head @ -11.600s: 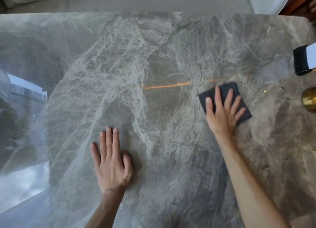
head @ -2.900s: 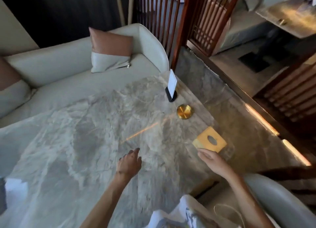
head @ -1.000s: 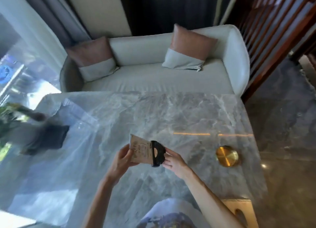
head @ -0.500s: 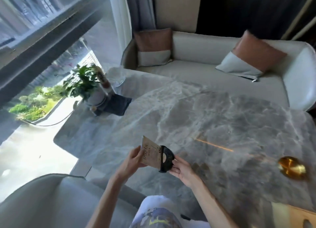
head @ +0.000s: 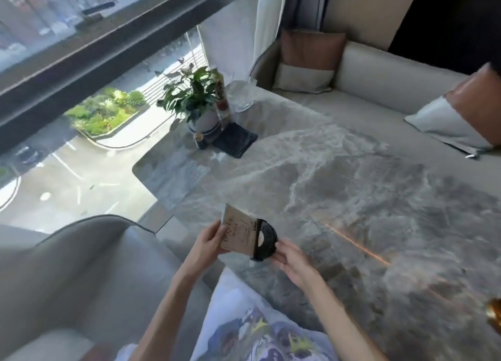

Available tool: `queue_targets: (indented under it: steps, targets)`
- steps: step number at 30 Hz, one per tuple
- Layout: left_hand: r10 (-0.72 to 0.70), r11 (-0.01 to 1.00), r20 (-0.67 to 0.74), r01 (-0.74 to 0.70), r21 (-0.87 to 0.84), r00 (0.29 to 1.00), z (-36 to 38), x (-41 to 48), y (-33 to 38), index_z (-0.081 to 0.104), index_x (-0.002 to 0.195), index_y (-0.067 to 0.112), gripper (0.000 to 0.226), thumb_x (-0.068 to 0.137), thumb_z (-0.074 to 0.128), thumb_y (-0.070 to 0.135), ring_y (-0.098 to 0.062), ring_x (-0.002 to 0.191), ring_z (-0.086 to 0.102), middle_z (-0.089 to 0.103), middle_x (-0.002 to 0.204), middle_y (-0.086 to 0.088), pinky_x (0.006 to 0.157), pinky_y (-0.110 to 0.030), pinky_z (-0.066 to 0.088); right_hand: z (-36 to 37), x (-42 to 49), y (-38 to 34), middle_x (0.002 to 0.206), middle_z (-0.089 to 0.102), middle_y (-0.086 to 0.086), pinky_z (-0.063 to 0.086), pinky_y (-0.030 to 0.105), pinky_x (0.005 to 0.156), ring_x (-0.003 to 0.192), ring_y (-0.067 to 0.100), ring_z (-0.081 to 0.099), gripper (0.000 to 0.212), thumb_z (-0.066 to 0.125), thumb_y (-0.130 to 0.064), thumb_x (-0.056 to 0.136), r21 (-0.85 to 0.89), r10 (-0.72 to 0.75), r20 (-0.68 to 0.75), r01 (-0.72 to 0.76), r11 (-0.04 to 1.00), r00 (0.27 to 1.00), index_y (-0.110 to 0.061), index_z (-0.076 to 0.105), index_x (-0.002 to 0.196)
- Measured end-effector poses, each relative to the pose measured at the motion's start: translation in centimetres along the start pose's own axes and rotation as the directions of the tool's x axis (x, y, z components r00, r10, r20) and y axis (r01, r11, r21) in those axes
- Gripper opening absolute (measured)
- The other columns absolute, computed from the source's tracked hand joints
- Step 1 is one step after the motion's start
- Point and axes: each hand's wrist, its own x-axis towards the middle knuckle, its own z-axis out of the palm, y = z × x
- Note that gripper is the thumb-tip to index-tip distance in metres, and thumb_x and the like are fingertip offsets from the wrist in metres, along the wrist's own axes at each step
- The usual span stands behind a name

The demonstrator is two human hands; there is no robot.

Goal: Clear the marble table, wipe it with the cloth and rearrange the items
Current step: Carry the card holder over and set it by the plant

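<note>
Both hands hold a beige card sign (head: 240,234) with a round black base (head: 267,240) above the near edge of the grey marble table (head: 339,176). My left hand (head: 207,242) grips the card's left edge. The fingers of my right hand (head: 291,260) hold the black base from the right. A folded dark cloth (head: 234,139) lies on the table's far left corner, next to a potted plant (head: 198,97) and a tall bottle (head: 222,97).
A clear glass (head: 244,96) stands behind the plant. A gold round dish (head: 494,310) shows at the right edge. A pale sofa (head: 393,89) with cushions runs along the table's far side. A grey chair (head: 81,274) is near left, by the window.
My view has swung further left toward the window, so the plant, cloth and chair are now more in view. Both hands still hold the card sign over the table's near edge.
</note>
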Motion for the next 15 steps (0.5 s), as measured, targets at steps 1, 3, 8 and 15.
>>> queue_targets:
  steps: [1, 3, 8, 15]
  targets:
    - [-0.010, 1.000, -0.008, 0.010, -0.021, 1.000, -0.3, 0.2, -0.2, 0.058, 0.112, 0.018, 0.024, 0.101, 0.037, 0.017, -0.009, 0.079, 0.068, 0.069, 0.095, -0.004, 0.066, -0.021, 0.059, 0.2, 0.0, -0.2, 0.089, 0.076, 0.005, 0.057, 0.032, 0.083, 0.080, 0.015, 0.072, 0.032, 0.042, -0.003, 0.098, 0.005, -0.006, -0.011, 0.006, 1.000, 1.000, -0.014, 0.062, 0.120]
    - [-0.015, 0.999, -0.017, 0.015, -0.039, 1.000, -1.3, 1.3, -0.3, 0.059, 0.113, 0.018, 0.025, 0.101, 0.037, 0.018, -0.008, 0.081, 0.069, 0.070, 0.096, -0.002, 0.068, -0.024, 0.060, 0.8, 0.5, -0.2, 0.092, 0.075, 0.007, 0.052, 0.035, 0.091, 0.086, 0.017, 0.070, 0.033, 0.041, -0.002, 0.097, 0.008, -0.013, -0.038, 0.014, 1.000, 0.999, -0.016, 0.064, 0.117]
    - [-0.065, 0.998, 0.046, 0.066, -0.014, 0.997, -4.9, 6.4, -0.3, 0.060, 0.116, 0.018, 0.027, 0.101, 0.038, 0.022, -0.021, 0.097, 0.067, 0.069, 0.106, -0.010, 0.075, -0.030, 0.060, 3.1, 4.1, -0.4, 0.107, 0.070, 0.013, 0.048, 0.035, 0.096, 0.101, 0.023, 0.064, 0.033, 0.043, -0.002, 0.097, 0.106, -0.019, -0.120, 0.032, 0.994, 0.993, -0.007, 0.059, 0.125]
    - [-0.028, 0.999, 0.159, 0.020, 0.047, 0.987, -16.7, 16.9, 3.9, 0.058, 0.109, 0.021, 0.023, 0.102, 0.036, 0.017, -0.014, 0.089, 0.065, 0.068, 0.098, -0.004, 0.065, -0.019, 0.058, 16.5, 12.4, -4.2, 0.097, 0.068, 0.011, 0.044, 0.034, 0.096, 0.093, 0.020, 0.062, 0.024, 0.041, -0.005, 0.098, 0.205, 0.036, -0.167, -0.001, 0.979, 0.985, -0.009, 0.061, 0.109]
